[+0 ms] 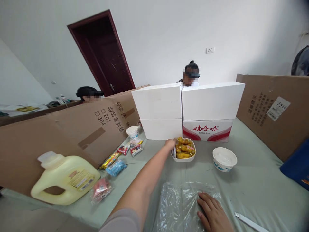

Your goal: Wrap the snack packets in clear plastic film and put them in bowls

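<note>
My left hand (171, 144) reaches far forward to a white dish (183, 159) filled with yellow-wrapped snacks (183, 149). Its fingers are curled at the dish's left rim, pinching a small white and blue packet (174, 152). My right hand (212, 212) lies flat, fingers spread, on a clear plastic bag (176, 206) spread on the grey-green table (253, 183) close to me. An empty white bowl (224, 159) stands to the right of the dish.
Several snack packets (120, 154) and a paper cup (132, 131) lie at the left. A yellow detergent jug (65, 180) lies on its side. White boxes (185, 106) and cardboard walls (272, 109) enclose the table. Two other people sit behind them. A white strip (248, 222) lies at the near right.
</note>
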A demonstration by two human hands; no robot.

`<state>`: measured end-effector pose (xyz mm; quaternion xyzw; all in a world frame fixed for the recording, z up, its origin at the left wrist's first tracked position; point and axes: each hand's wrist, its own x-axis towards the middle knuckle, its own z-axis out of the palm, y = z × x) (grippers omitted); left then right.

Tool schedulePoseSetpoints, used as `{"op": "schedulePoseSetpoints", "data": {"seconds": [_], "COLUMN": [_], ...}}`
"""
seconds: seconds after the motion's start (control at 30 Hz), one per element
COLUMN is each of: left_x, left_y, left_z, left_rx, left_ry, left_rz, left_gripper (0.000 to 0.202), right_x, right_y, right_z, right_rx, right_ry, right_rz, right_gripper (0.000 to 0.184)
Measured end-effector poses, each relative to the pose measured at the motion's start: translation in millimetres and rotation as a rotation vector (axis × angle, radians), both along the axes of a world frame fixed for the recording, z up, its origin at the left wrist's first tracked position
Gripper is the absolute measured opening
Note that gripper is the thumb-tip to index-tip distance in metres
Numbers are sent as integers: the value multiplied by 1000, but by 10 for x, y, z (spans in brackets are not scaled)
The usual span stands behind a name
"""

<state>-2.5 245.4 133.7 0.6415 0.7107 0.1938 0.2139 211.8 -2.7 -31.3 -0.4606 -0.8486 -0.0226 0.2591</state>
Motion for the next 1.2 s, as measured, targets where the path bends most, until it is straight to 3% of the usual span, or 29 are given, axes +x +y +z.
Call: {"op": "schedulePoseSetpoints", "data": {"seconds": [0.07,0.13,0.23,0.27,0.3,0.33,0.37,0.43,0.5,0.57,0.63,0.73,0.8,0.87,0.93,1.03,1.2], "left_x": [-83,-142,-171,-178,-193,-221,-266,-407,-600,-809,-999,-1217,-1312,-1368,-1391,-1377,-1268], "left_y": [-122,-408,-1105,-1355,-1582,-1769,-1909,-2044,-2052,-2055,-2145,-2448,-2682,-2874,-3007,-3104,-2966], "left_z": [33,-1,-265,-404,-554,-702,-836,-1029,-1108,-1092,-1019,-918,-910,-950,-999,-1004,-840], "left_rx": [65,158,232,219,211,197,184,133,117,175,260,302,267,223,184,162,52], "left_ry": [-27,-53,-89,-102,-84,-44,26,180,272,277,230,130,89,90,104,14,-259], "left_rz": [36,42,-94,-225,-509,-742,-846,-850,-713,-594,-575,-731,-853,-934,-963,-915,-681], "left_gripper": [31,28,26,20,19,27,41,60,62,53,42,34,46,69,66,24,20], "right_x": [-1,-7,-43,-62,-83,-103,-118,-117,-54,78,249,457,499,458,372,258,239], "right_y": [-12,-26,-36,-35,-31,-25,-17,-2,-10,-71,-200,-466,-617,-708,-749,-784,-774], "right_z": [-25,-62,-111,-117,-113,-101,-79,-16,62,147,227,312,333,341,368,481,664], "right_rx": [-23,-33,-19,-19,-26,-42,-65,-130,-199,-239,-243,-264,-303,-319,-318,-367,-582], "right_ry": [-11,-26,-54,-64,-77,-90,-101,-114,-121,-124,-119,-124,-140,-138,-105,-17,337], "right_rz": [-8,-20,-52,-65,-72,-74,-76,-96,-150,-202,-172,38,160,200,208,251,229], "right_gripper": [37,44,55,58,61,63,65,70,74,72,65,73,81,72,47,20,20]}}
